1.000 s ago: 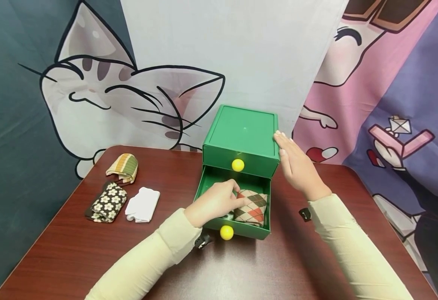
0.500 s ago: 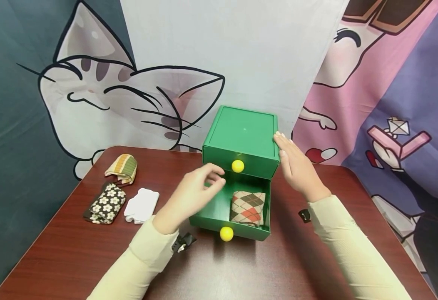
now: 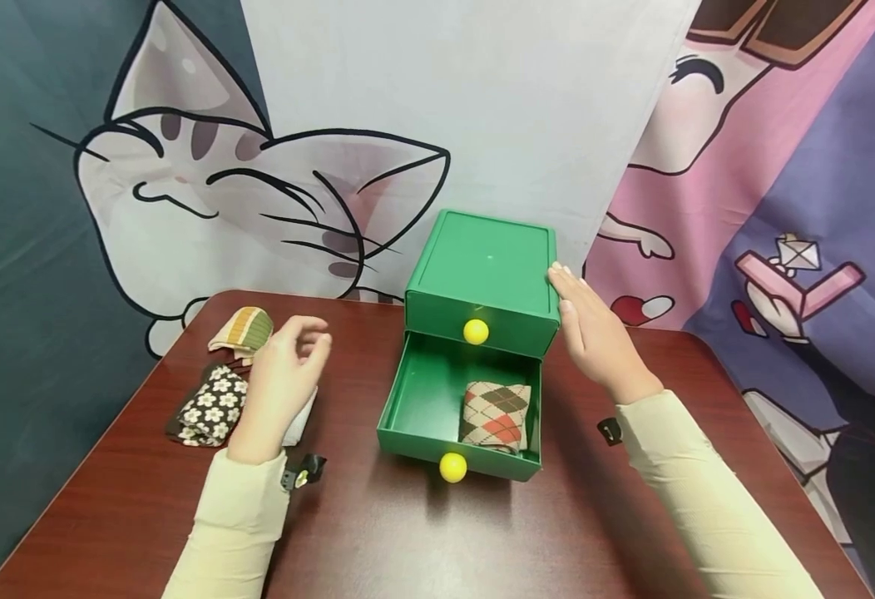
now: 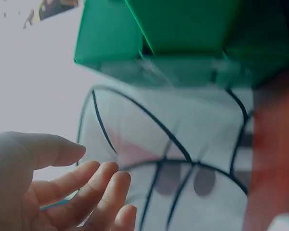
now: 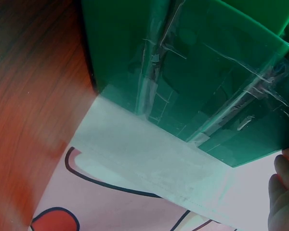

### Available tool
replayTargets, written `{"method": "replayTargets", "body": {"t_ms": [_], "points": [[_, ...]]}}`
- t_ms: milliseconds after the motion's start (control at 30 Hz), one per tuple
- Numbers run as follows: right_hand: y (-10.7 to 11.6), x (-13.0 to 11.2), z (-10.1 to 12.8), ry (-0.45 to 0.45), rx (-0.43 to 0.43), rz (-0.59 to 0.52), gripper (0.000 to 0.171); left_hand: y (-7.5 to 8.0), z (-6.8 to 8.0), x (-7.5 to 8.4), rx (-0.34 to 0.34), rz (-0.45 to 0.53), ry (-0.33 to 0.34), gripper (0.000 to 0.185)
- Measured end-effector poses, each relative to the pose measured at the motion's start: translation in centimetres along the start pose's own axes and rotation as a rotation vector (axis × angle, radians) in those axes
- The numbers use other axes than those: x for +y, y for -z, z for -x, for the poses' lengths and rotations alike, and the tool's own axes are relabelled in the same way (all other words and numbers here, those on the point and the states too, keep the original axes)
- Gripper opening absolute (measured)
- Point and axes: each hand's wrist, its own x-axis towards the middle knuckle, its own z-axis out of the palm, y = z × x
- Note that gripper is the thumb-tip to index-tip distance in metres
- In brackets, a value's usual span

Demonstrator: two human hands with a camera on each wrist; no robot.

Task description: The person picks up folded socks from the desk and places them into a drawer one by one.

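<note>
I see the left hand (image 3: 285, 370), thumb and fingers apart, mostly hiding a white cloth (image 3: 300, 421). The right hand (image 3: 596, 334) lays straight fingers on the green box (image 3: 486, 254) at three o'clock; argyle cloth (image 3: 495, 416) lies in its lower drawer (image 3: 417, 448).

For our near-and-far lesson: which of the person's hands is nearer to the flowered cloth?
Left. In the head view, the left hand is just right of the flowered cloth; the right hand is farther off, at the green box's right side.
</note>
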Motion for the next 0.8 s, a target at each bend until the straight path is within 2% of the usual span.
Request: {"method": "replayTargets", "body": {"t_ms": [100, 200, 467, 600, 800], "points": [[-0.1, -0.1, 0.0, -0.002, 0.000, 0.000, 0.048, 0.8, 0.0, -1.4, -0.010, -0.037, 0.044, 0.026], [-0.1, -0.1, 0.0, -0.003, 0.006, 0.001, 0.048, 1.6, -0.1, -2.7, -0.053, -0.077, 0.090, 0.031], [-0.1, -0.2, -0.1, 0.005, 0.017, 0.003, 0.047, 2.6, -0.7, -5.8, -0.259, -0.201, 0.303, 0.053], [-0.1, -0.1, 0.0, 0.001, 0.026, 0.004, 0.047, 2.7, -0.8, -6.8, -0.343, -0.252, 0.340, 0.056], [-0.3, 0.1, 0.1, 0.003, 0.032, -0.001, 0.047, 2.3, -0.8, -8.0, -0.400, -0.295, 0.371, 0.055]]}}
